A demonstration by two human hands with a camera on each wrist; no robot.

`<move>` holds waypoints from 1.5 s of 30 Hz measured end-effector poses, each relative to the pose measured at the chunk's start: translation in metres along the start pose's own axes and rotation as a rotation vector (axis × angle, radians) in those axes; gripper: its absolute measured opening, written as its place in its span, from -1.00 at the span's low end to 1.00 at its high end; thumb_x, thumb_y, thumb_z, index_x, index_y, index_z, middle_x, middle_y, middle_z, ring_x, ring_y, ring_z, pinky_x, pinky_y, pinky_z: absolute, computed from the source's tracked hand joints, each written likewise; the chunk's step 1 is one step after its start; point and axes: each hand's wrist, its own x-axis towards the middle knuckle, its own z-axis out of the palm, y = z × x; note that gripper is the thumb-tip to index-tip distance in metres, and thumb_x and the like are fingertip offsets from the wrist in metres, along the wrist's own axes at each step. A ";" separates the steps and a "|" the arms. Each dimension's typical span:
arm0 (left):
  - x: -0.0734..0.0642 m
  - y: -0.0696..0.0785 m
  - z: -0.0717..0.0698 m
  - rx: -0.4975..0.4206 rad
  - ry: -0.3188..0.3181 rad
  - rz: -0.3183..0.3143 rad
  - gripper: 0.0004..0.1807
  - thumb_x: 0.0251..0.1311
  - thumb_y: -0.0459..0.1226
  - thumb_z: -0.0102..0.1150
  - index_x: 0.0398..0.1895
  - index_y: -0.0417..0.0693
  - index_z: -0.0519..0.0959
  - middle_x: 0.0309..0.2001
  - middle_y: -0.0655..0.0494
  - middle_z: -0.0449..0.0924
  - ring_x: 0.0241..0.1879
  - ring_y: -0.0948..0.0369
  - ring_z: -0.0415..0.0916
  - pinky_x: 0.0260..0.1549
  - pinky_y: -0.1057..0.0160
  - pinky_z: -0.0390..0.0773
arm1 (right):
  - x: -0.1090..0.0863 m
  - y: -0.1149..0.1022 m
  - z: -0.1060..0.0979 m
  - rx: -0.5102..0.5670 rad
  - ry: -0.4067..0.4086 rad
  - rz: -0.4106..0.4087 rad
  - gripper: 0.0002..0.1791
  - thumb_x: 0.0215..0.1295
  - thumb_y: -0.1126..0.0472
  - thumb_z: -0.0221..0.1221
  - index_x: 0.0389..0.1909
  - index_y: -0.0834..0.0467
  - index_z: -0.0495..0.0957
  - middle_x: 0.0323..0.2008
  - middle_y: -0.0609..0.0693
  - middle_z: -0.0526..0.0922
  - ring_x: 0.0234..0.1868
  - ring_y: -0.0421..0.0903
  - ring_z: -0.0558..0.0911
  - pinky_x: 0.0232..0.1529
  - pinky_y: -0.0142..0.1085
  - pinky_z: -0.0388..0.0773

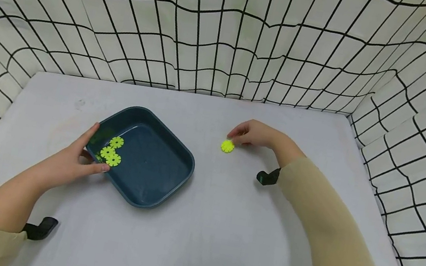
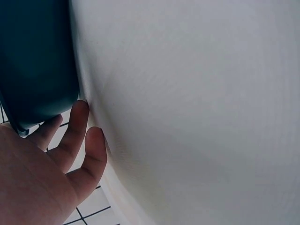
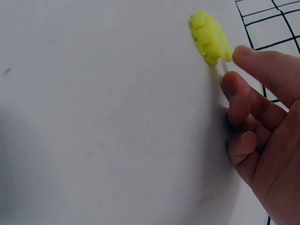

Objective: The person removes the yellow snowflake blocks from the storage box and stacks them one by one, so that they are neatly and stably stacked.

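On the left of the table in the head view stands a dark teal rectangular basin (image 1: 151, 165). Several yellow-green flower-shaped discs (image 1: 108, 152) lie together inside its left corner. My left hand (image 1: 66, 164) holds that corner, thumb over the rim and fingers along the outer wall; the left wrist view shows fingertips (image 2: 80, 108) against the basin's underside (image 2: 37, 61). To the right of the basin, a bright yellow scalloped piece (image 1: 227, 146) rests on the table, looking thick in the right wrist view (image 3: 209, 37). My right hand (image 1: 255, 134) is beside it, thumb tip right at its edge, fingers loosely bent.
A white cloth covers the table (image 1: 213, 228). Black wire grid panels (image 1: 227, 50) stand along its back and both sides, with white sheeting behind them. Black wrist-worn devices (image 1: 268, 177) jut out from both forearms near the table surface.
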 end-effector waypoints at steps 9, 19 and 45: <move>0.000 0.000 0.000 0.021 0.006 0.001 0.27 0.22 0.12 0.28 0.56 0.16 -0.57 0.22 -0.44 0.26 0.05 -0.20 0.40 -0.11 -0.15 0.47 | -0.006 -0.001 0.009 -0.036 0.008 -0.047 -0.55 0.21 0.12 0.38 0.15 -0.09 0.63 -0.15 0.00 0.54 -0.11 -0.05 0.45 -0.08 -0.23 0.37; 0.001 -0.001 0.000 0.014 -0.001 -0.002 0.26 0.22 0.13 0.27 0.56 0.16 -0.56 0.21 -0.45 0.27 0.07 -0.22 0.37 -0.08 -0.19 0.45 | -0.009 -0.001 0.017 -0.144 0.046 -0.063 -0.51 0.19 0.12 0.40 0.18 -0.10 0.61 -0.06 -0.01 0.47 0.01 -0.04 0.40 0.05 -0.20 0.39; 0.000 -0.003 -0.001 0.004 0.006 0.014 0.27 0.21 0.11 0.29 0.57 0.15 -0.54 0.16 -0.38 0.34 0.04 -0.14 0.42 -0.11 -0.10 0.46 | -0.012 -0.005 0.022 -0.161 0.064 -0.080 -0.55 0.21 0.12 0.39 0.15 -0.17 0.65 -0.01 -0.04 0.50 0.06 -0.06 0.43 0.11 -0.19 0.41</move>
